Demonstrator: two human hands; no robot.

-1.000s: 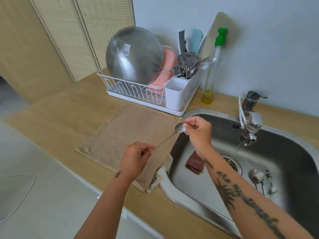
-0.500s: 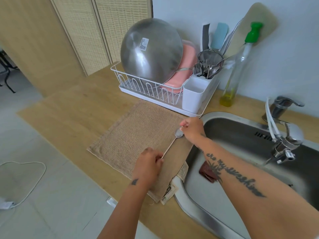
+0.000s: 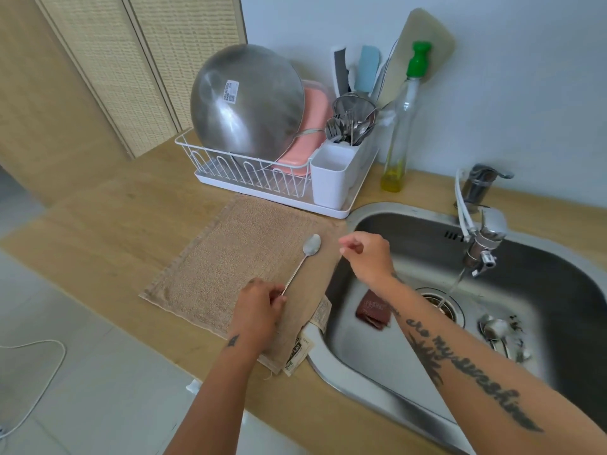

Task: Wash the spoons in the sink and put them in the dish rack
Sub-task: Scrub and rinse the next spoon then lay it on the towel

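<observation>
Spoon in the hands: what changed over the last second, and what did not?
The right hand let go of the bowl of the spoon; the left hand carried it from the sink edge over the towel. Left grip on the handle unchanged; water stays running.

One long-handled spoon (image 3: 303,259) lay over the one towel (image 3: 230,261). One dish rack (image 3: 262,178) held one steel bowl (image 3: 246,100) and one pink container (image 3: 310,126). One bottle (image 3: 402,126) stood beside it. One sink (image 3: 377,366) held one sponge (image 3: 372,311); the spoons (image 3: 492,330) there could not be counted.
</observation>
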